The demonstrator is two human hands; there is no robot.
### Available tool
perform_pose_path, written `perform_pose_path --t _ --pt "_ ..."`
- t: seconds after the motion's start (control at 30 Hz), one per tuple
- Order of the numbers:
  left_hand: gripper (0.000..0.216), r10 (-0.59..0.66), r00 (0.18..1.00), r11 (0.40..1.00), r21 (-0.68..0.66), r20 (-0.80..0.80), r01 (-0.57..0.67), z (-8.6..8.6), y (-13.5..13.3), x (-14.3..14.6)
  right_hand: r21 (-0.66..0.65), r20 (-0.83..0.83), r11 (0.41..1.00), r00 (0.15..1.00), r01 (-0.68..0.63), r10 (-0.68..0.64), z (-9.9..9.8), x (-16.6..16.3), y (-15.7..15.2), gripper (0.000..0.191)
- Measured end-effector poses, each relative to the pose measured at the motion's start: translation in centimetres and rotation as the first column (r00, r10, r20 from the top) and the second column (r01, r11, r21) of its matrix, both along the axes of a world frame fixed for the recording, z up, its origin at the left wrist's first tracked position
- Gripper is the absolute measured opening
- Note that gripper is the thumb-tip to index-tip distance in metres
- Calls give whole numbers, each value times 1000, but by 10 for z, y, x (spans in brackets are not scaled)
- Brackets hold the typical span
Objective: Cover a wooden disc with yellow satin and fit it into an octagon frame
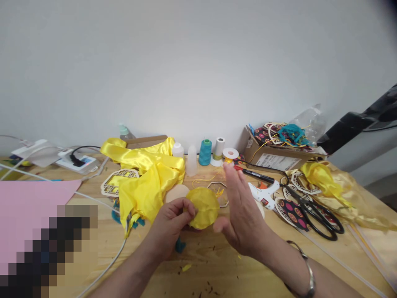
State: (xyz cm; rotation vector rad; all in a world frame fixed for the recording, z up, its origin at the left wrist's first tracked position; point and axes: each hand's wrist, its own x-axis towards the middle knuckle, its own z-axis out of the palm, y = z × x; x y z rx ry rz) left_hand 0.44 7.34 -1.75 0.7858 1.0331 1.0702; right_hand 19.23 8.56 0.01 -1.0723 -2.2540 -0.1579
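Observation:
A round piece covered in yellow cloth (204, 208) is pinched at its left edge between the thumb and fingers of my left hand (176, 219). Just right of it, my right hand (243, 211) is raised with its fingers stretched out and thumb apart, holding nothing. Behind the disc lie a pale round piece (176, 193), partly covered, and a thin octagonal frame (223, 200). Shiny yellow fabric (145, 182) is heaped left of my left hand. A white glue gun (265, 193) lies to the right of my right hand.
Black scissors (313, 213) and a marker (257, 175) lie on the right. A teal thread cone (205, 153), spools and bottles stand along the wall. A cardboard box (269, 157) holds scraps. Cables and a power strip (77, 161) are at left, near a pink sheet (34, 203).

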Motion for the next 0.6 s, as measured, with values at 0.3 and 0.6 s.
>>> perform_pose_path --t 0.3,0.6 --pt "24 43 999 999 -19 28 -42 4 2 -2 -155 279 931 889 -332 363 -8 20 4 91" --pt "27 72 997 996 -57 18 -71 6 5 -2 -306 270 875 847 -376 458 1 19 8 81"
